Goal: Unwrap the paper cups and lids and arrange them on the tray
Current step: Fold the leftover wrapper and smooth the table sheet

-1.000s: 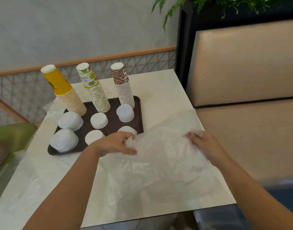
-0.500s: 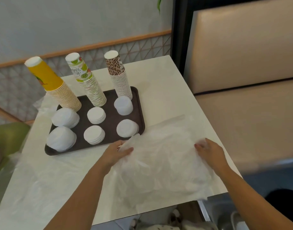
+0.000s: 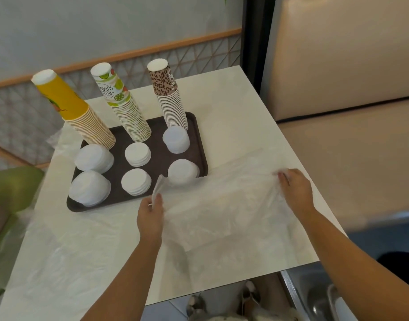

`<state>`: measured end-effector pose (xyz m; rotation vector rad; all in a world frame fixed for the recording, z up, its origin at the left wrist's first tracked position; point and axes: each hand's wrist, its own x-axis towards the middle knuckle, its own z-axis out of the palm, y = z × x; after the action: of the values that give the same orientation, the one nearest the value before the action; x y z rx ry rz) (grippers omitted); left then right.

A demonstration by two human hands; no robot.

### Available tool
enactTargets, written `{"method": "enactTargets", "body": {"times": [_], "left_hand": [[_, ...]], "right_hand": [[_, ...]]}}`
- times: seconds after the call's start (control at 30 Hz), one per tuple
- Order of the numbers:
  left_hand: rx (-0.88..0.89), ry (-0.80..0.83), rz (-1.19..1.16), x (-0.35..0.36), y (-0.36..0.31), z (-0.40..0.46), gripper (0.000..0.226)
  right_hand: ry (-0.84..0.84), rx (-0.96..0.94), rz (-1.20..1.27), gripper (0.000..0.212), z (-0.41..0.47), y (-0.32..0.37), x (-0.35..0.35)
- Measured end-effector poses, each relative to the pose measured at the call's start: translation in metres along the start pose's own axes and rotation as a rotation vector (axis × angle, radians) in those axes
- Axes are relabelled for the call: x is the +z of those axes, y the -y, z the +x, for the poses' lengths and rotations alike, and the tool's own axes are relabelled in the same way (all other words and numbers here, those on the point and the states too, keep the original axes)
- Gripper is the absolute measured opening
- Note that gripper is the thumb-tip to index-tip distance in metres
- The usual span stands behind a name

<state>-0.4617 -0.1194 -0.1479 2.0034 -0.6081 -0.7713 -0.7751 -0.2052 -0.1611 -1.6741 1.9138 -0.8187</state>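
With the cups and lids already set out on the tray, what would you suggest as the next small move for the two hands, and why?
Probably draw the hands together to fold the plastic wrap. The left hand pinches its left edge, the right hand grips its right edge, and it lies spread on the table beside the tray, overlapping the tray's near right corner.

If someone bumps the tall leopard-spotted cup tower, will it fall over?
Probably, yes. The leopard cup stack is tall and narrow, standing on only one cup rim on the tray, so a sideways push would likely tip it. It already leans a little. Being thin paper cups, it is likely light, so even a small bump might move it.
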Motion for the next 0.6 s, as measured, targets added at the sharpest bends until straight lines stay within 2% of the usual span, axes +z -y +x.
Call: {"method": "enactTargets", "body": {"times": [0.07,0.17,0.3,0.37,0.43,0.5,0.53,0.6], "left_hand": [[-0.018,0.04,-0.047,-0.001,-0.001,-0.004,0.028],[0.1,0.098,0.052,-0.004,-0.003,-0.008,0.019],[0.177,0.065,0.069,-0.004,-0.007,-0.006,0.024],[0.166,0.066,0.005,-0.002,-0.014,-0.008,0.021],[0.116,0.078,-0.08,0.001,-0.018,-0.012,0.016],[0.02,0.102,-0.197,0.003,-0.017,-0.013,0.023],[-0.041,0.127,-0.252,0.004,-0.016,-0.013,0.03],[-0.126,0.173,-0.315,0.003,-0.015,-0.014,0.042]], "right_hand": [[-0.072,-0.032,-0.008,0.026,0.0,0.005,0.0],[-0.156,-0.08,0.043,0.027,-0.004,0.015,-0.003],[-0.224,-0.047,0.056,0.027,-0.007,0.017,-0.007],[-0.188,0.044,0.115,0.038,-0.01,0.017,-0.009],[-0.128,0.098,0.141,0.068,-0.018,0.017,-0.006],[-0.046,0.078,0.065,0.091,-0.032,0.017,0.001],[-0.012,0.042,-0.022,0.094,-0.039,0.014,0.007],[0.039,-0.032,-0.259,0.084,-0.049,0.006,0.019]]}}
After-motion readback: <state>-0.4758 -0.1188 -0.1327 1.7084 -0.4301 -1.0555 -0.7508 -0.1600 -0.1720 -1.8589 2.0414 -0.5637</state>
